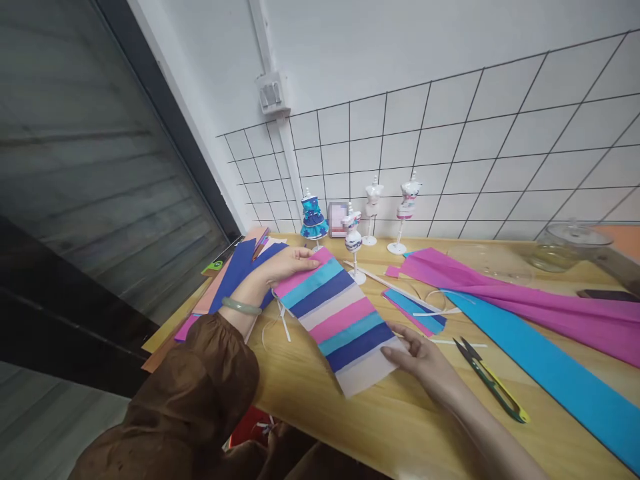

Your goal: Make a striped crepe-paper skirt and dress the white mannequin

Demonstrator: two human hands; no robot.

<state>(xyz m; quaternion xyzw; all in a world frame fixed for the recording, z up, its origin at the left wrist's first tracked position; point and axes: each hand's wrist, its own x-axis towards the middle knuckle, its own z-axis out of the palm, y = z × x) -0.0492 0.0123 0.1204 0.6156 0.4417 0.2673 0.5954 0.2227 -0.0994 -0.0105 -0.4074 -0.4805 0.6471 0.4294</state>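
White wall (380,53) backs the table (290,380) at its far edge; your left hand (291,263) and right hand (423,357) pinch a striped sheet (343,320).

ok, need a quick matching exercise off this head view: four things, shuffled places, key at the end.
Things
1. Striped piece
2. Thread snips
3. Bangle
4. Box with the metal front

Places
A. On the left wrist
B. Mounted on the white wall
C. Between the left hand and the right hand, held by both
D. On the wooden table, beside the light-blue strip

Pairs: 1-C, 2-D, 3-A, 4-B
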